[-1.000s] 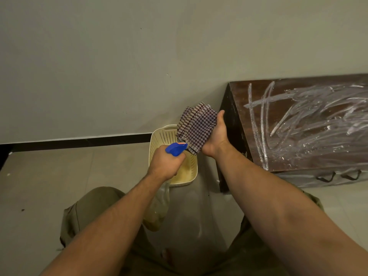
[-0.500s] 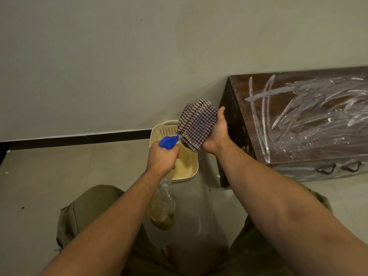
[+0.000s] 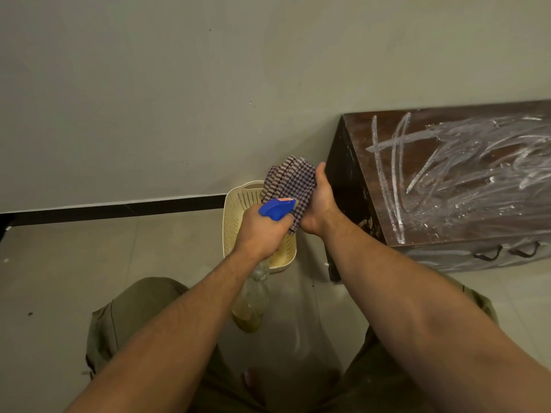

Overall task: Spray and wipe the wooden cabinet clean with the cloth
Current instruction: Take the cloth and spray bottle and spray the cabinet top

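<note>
- Cabinet (image 3: 447, 180), right of frame against the wall: dark wood top smeared white, not yet wiped.
- Basket (image 3: 235, 216), centre, under my hands.
- Right hand (image 3: 320, 207) grips folded checked cloth (image 3: 293, 181).
- Left hand (image 3: 262, 231) clenched on spray bottle (image 3: 277, 207), nozzle at the cloth.
- Step: wetting the cloth, I judge. Next: carry it right, press flat on the top.

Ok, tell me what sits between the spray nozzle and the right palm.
Head view: only the folded checked cloth, held in the right hand against the blue nozzle.

Cabinet (image 3: 447, 180) cut off at right edge; spray trigger behind left hand (image 3: 261, 231).
</note>
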